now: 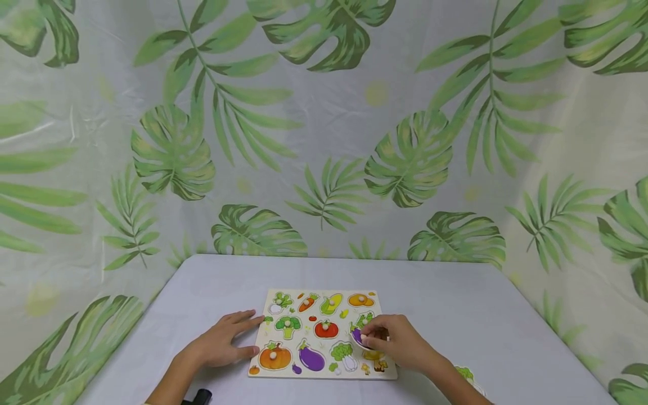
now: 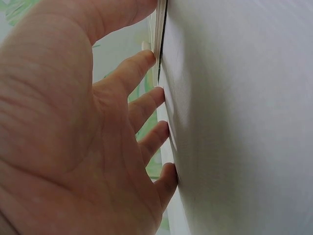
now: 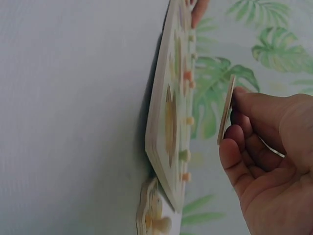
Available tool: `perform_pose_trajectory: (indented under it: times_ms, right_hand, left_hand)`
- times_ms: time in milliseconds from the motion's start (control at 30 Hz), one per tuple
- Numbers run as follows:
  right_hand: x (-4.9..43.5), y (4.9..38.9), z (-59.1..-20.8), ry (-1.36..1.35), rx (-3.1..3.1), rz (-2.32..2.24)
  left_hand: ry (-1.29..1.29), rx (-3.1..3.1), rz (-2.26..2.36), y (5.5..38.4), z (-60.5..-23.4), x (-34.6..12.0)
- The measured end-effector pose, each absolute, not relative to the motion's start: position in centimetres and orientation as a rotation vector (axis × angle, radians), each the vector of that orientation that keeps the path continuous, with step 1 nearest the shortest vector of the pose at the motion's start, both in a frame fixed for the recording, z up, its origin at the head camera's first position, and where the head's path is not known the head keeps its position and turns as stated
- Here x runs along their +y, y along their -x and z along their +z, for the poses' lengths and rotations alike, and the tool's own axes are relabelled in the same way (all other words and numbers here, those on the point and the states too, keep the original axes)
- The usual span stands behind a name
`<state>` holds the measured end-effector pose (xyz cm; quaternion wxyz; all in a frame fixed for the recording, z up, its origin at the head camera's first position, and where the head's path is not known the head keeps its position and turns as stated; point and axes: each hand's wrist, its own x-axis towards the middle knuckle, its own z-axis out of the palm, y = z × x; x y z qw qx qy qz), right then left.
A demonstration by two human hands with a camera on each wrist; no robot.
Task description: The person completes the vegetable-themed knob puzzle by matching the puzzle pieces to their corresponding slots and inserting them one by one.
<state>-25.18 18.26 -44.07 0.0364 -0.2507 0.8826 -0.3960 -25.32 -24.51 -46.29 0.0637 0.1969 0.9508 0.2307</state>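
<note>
My right hand (image 1: 397, 340) pinches an eggplant puzzle piece (image 1: 356, 336) by its knob, over the right part of the wooden vegetable puzzle board (image 1: 259, 333). In the right wrist view the thin piece (image 3: 226, 110) is tilted on edge and apart from the board (image 3: 159, 105); the fingers hide its knob. A purple eggplant picture (image 1: 311, 359) without a knob shows at the board's lower middle. My left hand (image 1: 220, 340) lies at the board's left side with fingers spread, the thumb and index finger touching its edge.
Knobbed pieces, such as the tomato (image 1: 326, 329) and pumpkin (image 1: 275, 356), sit in the board. A leafy vegetable piece (image 1: 464, 373) lies on the white table (image 1: 430, 292), partly behind the right forearm. A black object (image 1: 201, 397) is at the near left.
</note>
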Motion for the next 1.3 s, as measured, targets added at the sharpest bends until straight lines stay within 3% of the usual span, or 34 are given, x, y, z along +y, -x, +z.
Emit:
perform_pose_trajectory:
  times_ms: [1300]
  right_hand:
    - [9.8,25.7,-45.8,0.911,2.611,-1.236]
  left_hand:
    - [-0.575,2.890,0.670,25.3,-46.2,-24.5]
